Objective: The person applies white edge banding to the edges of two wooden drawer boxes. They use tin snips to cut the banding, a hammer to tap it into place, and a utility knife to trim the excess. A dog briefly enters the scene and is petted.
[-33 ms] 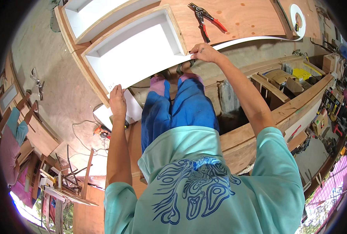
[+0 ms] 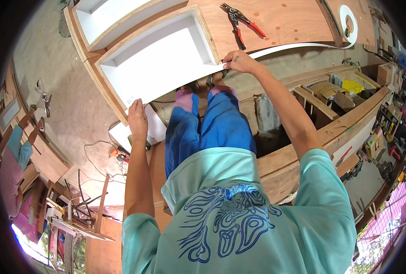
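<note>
One white strip (image 2: 285,46) runs in a shallow curve from a loose roll (image 2: 355,29), near the right end of a plywood board (image 2: 294,16), to the near right corner of a white-lined wooden box (image 2: 159,59). At that corner the right hand (image 2: 240,61) pinches the strip between bent fingers and thumb, hardly any gap showing. At the box's near left corner is the left hand (image 2: 138,119), fingers close together, tips at the edge; whether they grip anything, I cannot tell. Red-handled snips (image 2: 234,18) lie with handles spread on the board beyond the right hand. Another white-lined box (image 2: 105,18) sits just behind the first.
</note>
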The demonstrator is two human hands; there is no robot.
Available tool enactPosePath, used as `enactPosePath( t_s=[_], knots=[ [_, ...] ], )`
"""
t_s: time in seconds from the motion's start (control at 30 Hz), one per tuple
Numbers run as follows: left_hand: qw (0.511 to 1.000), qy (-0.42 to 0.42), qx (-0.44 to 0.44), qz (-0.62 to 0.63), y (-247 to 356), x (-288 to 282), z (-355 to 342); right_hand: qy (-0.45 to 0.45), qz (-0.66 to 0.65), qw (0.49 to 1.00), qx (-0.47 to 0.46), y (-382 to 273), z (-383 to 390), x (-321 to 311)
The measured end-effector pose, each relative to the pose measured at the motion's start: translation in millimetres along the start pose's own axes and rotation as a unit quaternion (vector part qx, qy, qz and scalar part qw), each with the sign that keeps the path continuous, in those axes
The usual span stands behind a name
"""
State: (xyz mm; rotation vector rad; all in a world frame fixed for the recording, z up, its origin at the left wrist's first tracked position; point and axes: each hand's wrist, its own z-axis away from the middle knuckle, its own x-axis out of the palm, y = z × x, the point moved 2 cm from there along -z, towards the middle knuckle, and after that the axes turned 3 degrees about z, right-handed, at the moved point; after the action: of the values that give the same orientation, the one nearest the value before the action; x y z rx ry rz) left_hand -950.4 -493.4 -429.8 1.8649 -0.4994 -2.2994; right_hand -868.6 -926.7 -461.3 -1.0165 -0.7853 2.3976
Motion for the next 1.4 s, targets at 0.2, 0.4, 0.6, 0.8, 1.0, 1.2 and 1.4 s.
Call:
enactPosePath(
  t_s=[0.2, 0.4, 0.6, 0.8, 1.0, 1.2, 1.4],
  knots=[
    [1.000, 0.002, -0.004, 0.014, -4, 3, 1, -0.095, -0.012, 0.992, 0.087, -10, -3, -11],
    [1.000, -0.004, -0.016, 0.021, 0, 1, 0, -0.037, 0.002, 0.998, 0.047, -6, -2, -4],
    [0.995, -0.030, -0.066, 0.067, 1, -2, -5, 0.030, 0.058, 0.997, 0.040, -8, 1, 4],
    [0.993, -0.070, -0.086, 0.038, 18, -5, -10, 0.034, 0.111, 0.991, 0.062, -15, 0, 9],
    [0.993, -0.076, -0.064, 0.057, 77, -12, -15, 0.049, 0.122, 0.991, 0.035, -29, 4, 5],
    [0.993, -0.079, 0.068, 0.054, 143, -35, -20, -0.012, 0.201, 0.979, 0.033, -42, 3, 6],
    [0.986, -0.149, 0.031, 0.063, 133, -37, -23, 0.021, 0.149, 0.988, 0.039, -38, 5, 5]
  ],
)
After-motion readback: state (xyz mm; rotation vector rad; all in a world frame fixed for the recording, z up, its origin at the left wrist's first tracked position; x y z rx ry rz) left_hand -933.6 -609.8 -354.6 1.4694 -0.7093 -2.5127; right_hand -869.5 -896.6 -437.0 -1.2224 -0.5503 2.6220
